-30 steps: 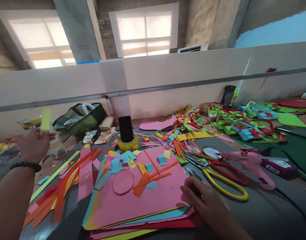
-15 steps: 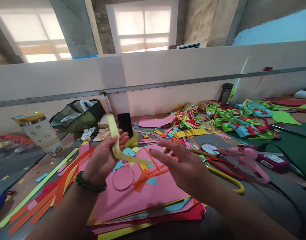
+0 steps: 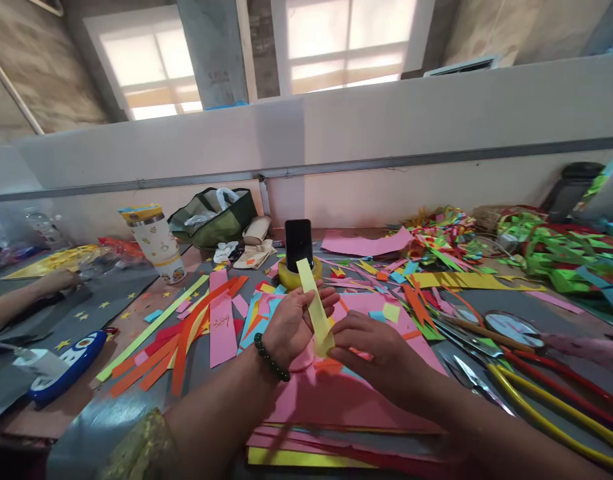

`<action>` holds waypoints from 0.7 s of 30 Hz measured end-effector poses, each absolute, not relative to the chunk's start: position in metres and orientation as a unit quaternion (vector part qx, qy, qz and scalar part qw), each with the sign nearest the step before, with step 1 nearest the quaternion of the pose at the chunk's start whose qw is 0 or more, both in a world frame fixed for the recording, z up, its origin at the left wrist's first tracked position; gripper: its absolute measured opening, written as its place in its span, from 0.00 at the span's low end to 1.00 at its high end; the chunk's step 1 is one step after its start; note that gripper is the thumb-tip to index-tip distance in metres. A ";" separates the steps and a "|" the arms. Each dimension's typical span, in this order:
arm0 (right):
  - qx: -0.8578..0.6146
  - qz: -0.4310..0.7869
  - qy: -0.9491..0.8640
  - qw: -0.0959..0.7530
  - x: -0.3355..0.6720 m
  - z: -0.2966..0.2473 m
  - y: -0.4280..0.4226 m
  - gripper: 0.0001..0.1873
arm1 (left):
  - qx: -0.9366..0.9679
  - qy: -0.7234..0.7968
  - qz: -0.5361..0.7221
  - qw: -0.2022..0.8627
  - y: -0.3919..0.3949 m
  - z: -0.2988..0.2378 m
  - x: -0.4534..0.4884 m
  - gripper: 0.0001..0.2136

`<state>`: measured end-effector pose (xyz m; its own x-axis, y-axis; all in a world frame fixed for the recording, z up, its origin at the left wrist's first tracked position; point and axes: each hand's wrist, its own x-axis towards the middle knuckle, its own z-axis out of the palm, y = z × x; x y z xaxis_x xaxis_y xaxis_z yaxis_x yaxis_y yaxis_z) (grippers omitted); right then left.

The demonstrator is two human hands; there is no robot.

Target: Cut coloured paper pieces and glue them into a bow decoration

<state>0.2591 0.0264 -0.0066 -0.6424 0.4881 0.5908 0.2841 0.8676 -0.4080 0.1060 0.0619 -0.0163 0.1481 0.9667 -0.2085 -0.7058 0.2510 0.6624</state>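
Note:
A pale yellow paper strip (image 3: 313, 308) lies across my left hand (image 3: 292, 325), whose palm faces up with the thumb against the strip and the fingers curled behind it. The strip's upper end sticks up past the fingers. My right hand (image 3: 373, 347) pinches its lower end, where the paper bends. Below both hands is a stack of pink paper sheets (image 3: 346, 400), with orange and blue scraps on top. A green bead bracelet (image 3: 270, 357) circles my left wrist.
A phone (image 3: 299, 243) stands behind the hands. Orange strips (image 3: 186, 340) and a tumbler (image 3: 156, 243) are at left. Yellow-handled scissors (image 3: 546, 417) lie at right, near a pile of paper scraps (image 3: 441, 230). Another person's hand (image 3: 59, 281) rests at far left.
My view has turned left. My right hand has come to the strip and grips its lower end; before, it was apart from it with fingers spread.

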 end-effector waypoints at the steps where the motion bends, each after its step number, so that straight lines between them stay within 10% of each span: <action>1: -0.260 0.202 -0.867 0.375 0.258 -0.009 0.029 0.13 | 0.216 0.302 0.583 0.722 0.063 -0.017 0.106 0.12; 8: -0.423 0.443 -0.700 0.367 0.264 -0.026 0.050 0.19 | 0.261 0.233 0.622 0.701 0.056 -0.019 0.117 0.10; 21: -0.427 0.356 -0.746 0.365 0.263 -0.037 0.050 0.21 | 0.318 0.259 0.576 0.707 0.044 -0.027 0.125 0.22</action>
<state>0.2629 0.0503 -0.0369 -0.3676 0.8982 0.2410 0.3781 0.3811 -0.8437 0.1248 0.0443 -0.0275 0.2031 0.9792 0.0004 -0.6500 0.1345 0.7479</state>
